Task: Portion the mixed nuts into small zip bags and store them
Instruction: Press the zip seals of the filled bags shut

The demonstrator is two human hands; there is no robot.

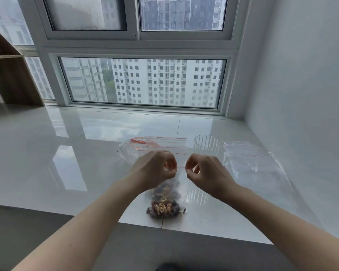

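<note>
Glossy white bench (47, 153) below the window: left hand (155, 170) and right hand (205, 173) are pinching a zip bag (172, 190) of mixed nuts (164, 209) by its top strip, bag hanging between and beneath them.

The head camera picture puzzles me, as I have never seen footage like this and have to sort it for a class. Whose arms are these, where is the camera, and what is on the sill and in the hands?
No machine here: these are a person's two bare arms, filmed by a wide-angle camera worn on their head, looking forward and down. That is why the arms enter from the bottom.

The left hand and right hand each pinch the red-lined top edge of a small zip bag with mixed nuts at its bottom. The bag reaches down to the white sill near its front edge.

Behind the hands lie flat empty zip bags and a crumpled clear bag with orange print. A ribbed clear cup stands to the right, with more clear bags beyond it.
</note>
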